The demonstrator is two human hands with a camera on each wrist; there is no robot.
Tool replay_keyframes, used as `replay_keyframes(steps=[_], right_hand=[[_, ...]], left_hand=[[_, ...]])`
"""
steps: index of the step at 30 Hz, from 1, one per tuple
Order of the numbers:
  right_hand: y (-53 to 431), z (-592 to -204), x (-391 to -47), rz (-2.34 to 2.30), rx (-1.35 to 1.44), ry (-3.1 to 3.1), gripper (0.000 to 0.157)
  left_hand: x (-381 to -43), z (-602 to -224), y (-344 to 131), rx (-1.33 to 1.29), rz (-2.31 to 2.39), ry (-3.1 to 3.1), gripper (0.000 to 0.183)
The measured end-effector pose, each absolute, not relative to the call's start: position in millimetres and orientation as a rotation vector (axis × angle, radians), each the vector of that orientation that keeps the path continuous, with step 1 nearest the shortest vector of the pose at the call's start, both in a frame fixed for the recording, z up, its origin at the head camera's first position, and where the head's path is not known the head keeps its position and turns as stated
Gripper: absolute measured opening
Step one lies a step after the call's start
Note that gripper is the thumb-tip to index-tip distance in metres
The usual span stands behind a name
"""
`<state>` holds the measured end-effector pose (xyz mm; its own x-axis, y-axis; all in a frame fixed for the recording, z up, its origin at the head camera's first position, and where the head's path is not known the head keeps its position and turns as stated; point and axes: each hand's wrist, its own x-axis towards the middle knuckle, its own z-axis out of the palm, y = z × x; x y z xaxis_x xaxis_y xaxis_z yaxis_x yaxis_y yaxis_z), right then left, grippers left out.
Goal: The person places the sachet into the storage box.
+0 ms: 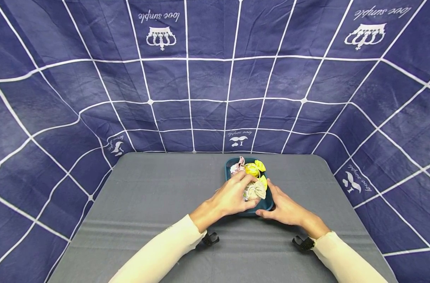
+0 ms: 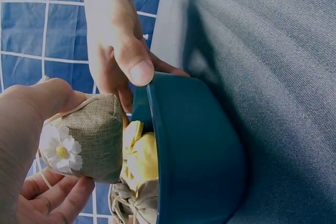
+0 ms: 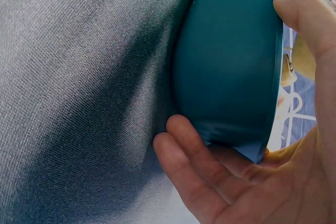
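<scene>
My left hand (image 1: 232, 196) pinches a beige burlap sachet (image 2: 97, 135) with a white fabric flower and a cord, thumb on one side and fingertips on the other. It is held over the near part of a teal plastic bin (image 2: 197, 145). In the head view the gathered top of that sachet (image 1: 257, 190) faces right. My right hand (image 1: 287, 208) grips the bin at its near right corner, with the thumb on the rim and the fingers along the outer wall (image 3: 231, 61). Inside the bin lie a yellow pouch (image 1: 251, 169) and a pink one (image 1: 241, 162).
The bin stands on a grey cloth-covered table (image 1: 165, 188), toward its back edge. Another greyish drawstring pouch (image 2: 137, 200) shows beside the yellow one in the left wrist view. Blue grid-patterned curtains (image 1: 207, 78) hang behind the table and at both sides.
</scene>
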<state>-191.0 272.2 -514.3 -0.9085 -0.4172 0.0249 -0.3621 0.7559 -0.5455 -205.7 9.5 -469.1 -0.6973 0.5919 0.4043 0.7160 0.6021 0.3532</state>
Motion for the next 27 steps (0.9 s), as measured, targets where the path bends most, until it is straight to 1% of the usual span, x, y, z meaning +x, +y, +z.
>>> replay_keyframes(steps=[14,22,27], right_hand=[[270.4,-512.6,-190.1,-0.845,-0.632,2.85,0.132],[268.9,-511.9,-189.4,-0.841,-0.689,2.863,0.131],[269.6,-512.2,-188.7,-0.856,-0.669,2.854,0.13]], left_hand=[[-208.3,-475.6,11.3,-1.051,-0.75,-2.638,0.058],[-204.0,-480.3,5.4,-1.075,-0.665,-2.695,0.074],[-202.2,-479.8,3.0,-1.089,-0.639,-2.697,0.073]])
